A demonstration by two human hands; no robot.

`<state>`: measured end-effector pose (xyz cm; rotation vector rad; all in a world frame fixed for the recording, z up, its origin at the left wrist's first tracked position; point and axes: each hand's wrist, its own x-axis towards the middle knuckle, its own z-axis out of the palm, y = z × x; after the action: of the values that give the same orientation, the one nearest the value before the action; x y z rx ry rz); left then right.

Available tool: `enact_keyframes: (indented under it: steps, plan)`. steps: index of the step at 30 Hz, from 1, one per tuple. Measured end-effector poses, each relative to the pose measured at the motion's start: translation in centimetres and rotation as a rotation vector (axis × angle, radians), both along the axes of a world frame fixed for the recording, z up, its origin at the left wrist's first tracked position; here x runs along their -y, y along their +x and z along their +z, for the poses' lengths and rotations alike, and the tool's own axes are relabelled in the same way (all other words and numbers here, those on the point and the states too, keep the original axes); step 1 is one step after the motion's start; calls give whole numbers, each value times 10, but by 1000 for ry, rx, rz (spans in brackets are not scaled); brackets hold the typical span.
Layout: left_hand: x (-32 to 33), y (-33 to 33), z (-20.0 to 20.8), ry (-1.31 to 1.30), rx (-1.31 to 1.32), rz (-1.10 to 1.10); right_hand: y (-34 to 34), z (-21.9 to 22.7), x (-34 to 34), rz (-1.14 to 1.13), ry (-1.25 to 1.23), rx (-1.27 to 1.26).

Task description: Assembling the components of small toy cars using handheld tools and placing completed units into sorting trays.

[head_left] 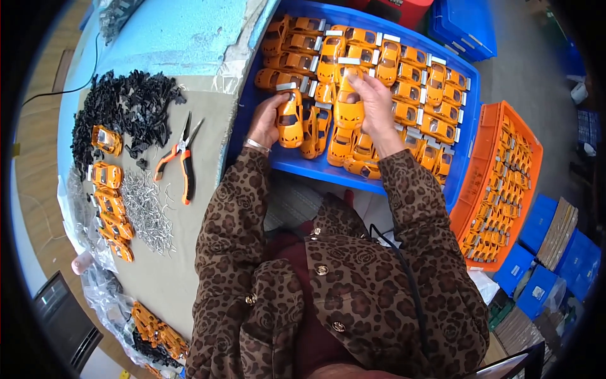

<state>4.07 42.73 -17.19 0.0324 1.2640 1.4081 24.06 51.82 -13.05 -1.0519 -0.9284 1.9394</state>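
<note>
Over a blue crate (369,185) filled with rows of orange toy car bodies, each of my hands grips one. My left hand (265,124) is closed on the side of an orange toy car body (291,121) with a white strip at its far end. My right hand (377,107) pinches another orange toy car body (348,108), thumb on top near its far end, where a whitish strip also shows. Beneath and around them lie more orange toy car bodies (440,128), mostly in rows with white strips; those under my hands are partly hidden.
On the table to the left are pliers (183,148) with orange-black handles, a heap of black plastic parts (126,104), silvery metal pins (148,208) and several loose car bodies (108,175). An orange crate (476,180) of car bodies stands at right, near blue bins (536,290).
</note>
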Motion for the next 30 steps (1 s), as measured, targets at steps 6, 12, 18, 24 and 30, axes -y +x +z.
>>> enact_keyframes:
  steps: [6,12,18,24,30]
  plan:
    - [3,9,-31,-78,194,-2,-43,-49,49,21,181,369]
    - [0,1,-40,-139,-39,-149,-51,-29,56,275,561,1002]
    - [16,-1,-31,-201,-17,-292,-61,-17,61,438,403,960]
    - [14,13,-27,-104,140,-240,-42,-45,78,279,258,809]
    - [6,8,-31,-74,149,-268,-35,-38,69,272,11,448]
